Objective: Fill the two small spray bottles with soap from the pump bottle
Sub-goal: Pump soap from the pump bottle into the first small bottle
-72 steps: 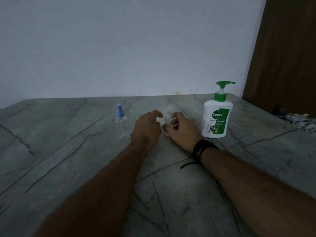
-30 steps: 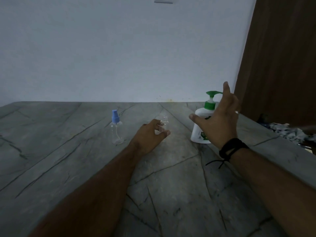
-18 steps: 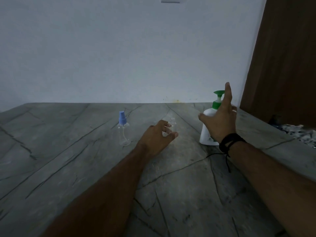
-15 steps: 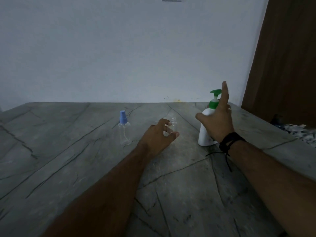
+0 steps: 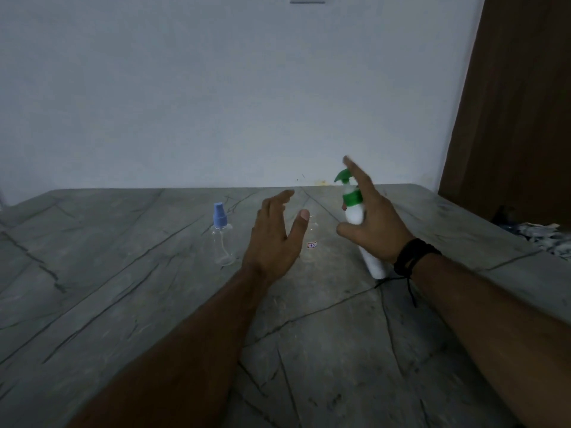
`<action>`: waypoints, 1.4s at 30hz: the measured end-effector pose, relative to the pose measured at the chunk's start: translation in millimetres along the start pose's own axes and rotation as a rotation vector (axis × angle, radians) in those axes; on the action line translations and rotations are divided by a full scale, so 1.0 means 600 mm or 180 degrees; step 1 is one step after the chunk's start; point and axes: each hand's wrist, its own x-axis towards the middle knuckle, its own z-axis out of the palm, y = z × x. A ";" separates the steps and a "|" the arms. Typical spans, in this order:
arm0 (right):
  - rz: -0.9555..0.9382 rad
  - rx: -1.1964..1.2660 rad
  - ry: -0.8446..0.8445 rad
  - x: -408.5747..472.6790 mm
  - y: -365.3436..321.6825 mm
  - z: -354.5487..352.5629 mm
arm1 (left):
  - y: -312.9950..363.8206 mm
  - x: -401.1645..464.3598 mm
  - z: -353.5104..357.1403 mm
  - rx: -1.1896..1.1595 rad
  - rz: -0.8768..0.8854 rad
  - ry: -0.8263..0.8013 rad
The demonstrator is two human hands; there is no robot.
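A white pump bottle (image 5: pixel 353 213) with a green pump head leans to the left on the grey stone table (image 5: pixel 154 304). My right hand (image 5: pixel 375 225) grips its body, with the forefinger stretched out above the pump head. Left of it stands a small clear spray bottle (image 5: pixel 312 244) without its cap and with a small label, partly hidden by my left thumb. My left hand (image 5: pixel 275 239) hovers beside it with straight, spread fingers and holds nothing. A second small clear spray bottle (image 5: pixel 222 240) with a blue cap stands further left, untouched.
A brown wooden door (image 5: pixel 519 103) rises at the right. A crumpled patterned cloth (image 5: pixel 543 239) lies at the table's right edge. A pale wall stands behind the table's far edge.
My right hand has reached the pump bottle, gripped it and tipped it left towards the uncapped bottle. My left hand has let go of that small bottle and risen with fingers spread.
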 end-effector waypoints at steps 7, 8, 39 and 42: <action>0.0040 -0.0262 -0.0721 -0.005 -0.008 -0.005 | 0.030 0.005 -0.009 0.0642 0.0734 -0.0058; 0.0053 -0.0306 -0.0794 -0.005 -0.010 -0.003 | 0.033 0.005 -0.009 0.0690 0.0816 -0.0072; -0.0024 -0.0417 -0.0839 -0.010 -0.017 -0.006 | 0.037 0.013 0.004 0.0294 0.0292 -0.0062; 0.0022 -0.0483 -0.0743 -0.012 -0.016 -0.007 | 0.014 0.006 0.005 0.0300 -0.0132 -0.0283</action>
